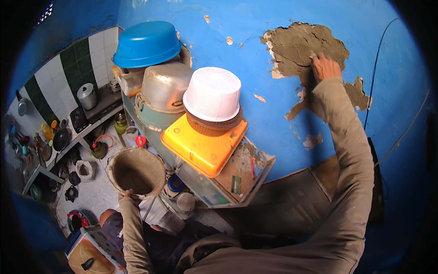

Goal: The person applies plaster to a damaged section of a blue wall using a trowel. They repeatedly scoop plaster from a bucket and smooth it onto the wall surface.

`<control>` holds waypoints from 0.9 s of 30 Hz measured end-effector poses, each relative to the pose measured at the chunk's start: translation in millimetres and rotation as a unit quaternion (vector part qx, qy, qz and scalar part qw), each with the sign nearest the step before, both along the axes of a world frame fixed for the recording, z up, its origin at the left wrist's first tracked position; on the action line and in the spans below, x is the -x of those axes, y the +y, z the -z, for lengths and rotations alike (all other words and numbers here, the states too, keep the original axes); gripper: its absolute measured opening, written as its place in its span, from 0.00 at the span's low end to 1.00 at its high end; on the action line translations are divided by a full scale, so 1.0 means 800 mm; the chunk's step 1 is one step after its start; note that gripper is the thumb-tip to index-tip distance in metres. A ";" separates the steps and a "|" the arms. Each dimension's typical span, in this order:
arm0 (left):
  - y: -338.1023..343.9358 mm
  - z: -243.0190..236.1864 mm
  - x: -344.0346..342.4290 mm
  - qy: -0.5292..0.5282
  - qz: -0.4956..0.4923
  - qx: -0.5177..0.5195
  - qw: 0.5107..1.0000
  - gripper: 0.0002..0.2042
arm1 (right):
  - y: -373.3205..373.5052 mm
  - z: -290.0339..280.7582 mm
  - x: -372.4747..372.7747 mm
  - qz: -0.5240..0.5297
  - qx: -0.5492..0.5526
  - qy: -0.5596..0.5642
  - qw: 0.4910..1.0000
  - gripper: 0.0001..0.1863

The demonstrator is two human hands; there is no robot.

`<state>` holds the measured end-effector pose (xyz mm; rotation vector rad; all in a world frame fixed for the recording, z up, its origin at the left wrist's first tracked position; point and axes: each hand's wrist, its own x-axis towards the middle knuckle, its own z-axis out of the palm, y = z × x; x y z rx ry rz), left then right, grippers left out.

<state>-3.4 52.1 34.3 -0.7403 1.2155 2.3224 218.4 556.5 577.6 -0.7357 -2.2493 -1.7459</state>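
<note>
My right hand (326, 68) reaches up to the blue wall, against a rough patch of grey-brown mortar (296, 50). Its fingers are curled closed, and whatever they hold, if anything, is too hidden to name. Flaked paint and pale broken edges surround the patch, with a smaller mortar area (358, 93) lower right. Down at the left, my left hand (130, 194) grips the near rim of a bucket (119, 157) caked with dried mortar. The bucket tilts toward me, and its inside shows brown residue.
Beside the wall a cabinet (239, 182) carries an orange basin (200, 145), a white plastic basket (213, 93), metal pots (166, 84) and a blue basin (147, 43). A stove (79, 119), gas cylinders (98, 150) and a sack (85, 170) stand left. Cables (375, 68) hang right.
</note>
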 end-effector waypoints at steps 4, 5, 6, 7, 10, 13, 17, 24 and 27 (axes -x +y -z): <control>0.001 0.012 0.005 0.028 0.039 0.021 0.999 0.11 | 0.014 -0.029 0.021 -0.015 -0.014 -0.020 1.000 0.05; -0.003 0.027 0.011 0.025 0.049 0.019 0.998 0.10 | 0.012 -0.037 0.027 -0.012 -0.011 -0.019 1.000 0.05; -0.004 0.028 0.014 0.021 0.059 0.017 0.998 0.10 | 0.018 -0.040 0.026 -0.025 -0.014 -0.019 0.999 0.05; -0.004 0.028 0.016 0.003 0.056 0.006 0.998 0.12 | 0.022 -0.043 0.022 -0.037 -0.018 -0.019 0.999 0.06; -0.004 0.029 0.021 -0.031 0.052 -0.009 0.998 0.18 | 0.008 -0.042 0.017 -0.004 0.018 0.022 1.000 0.07; -0.007 0.043 0.021 -0.042 0.050 0.010 0.998 0.18 | -0.021 -0.026 0.000 0.047 0.035 0.075 0.995 0.07; -0.005 0.054 0.020 -0.048 0.040 0.002 0.998 0.18 | -0.029 -0.004 -0.010 0.063 0.066 0.038 0.995 0.08; 0.004 0.007 0.006 -0.021 0.060 -0.011 0.998 0.16 | 0.011 -0.003 0.006 -0.015 -0.031 -0.014 0.999 0.09; 0.007 0.004 0.008 -0.031 0.050 0.039 0.998 0.09 | 0.003 -0.021 0.022 -0.010 0.032 -0.002 0.999 0.10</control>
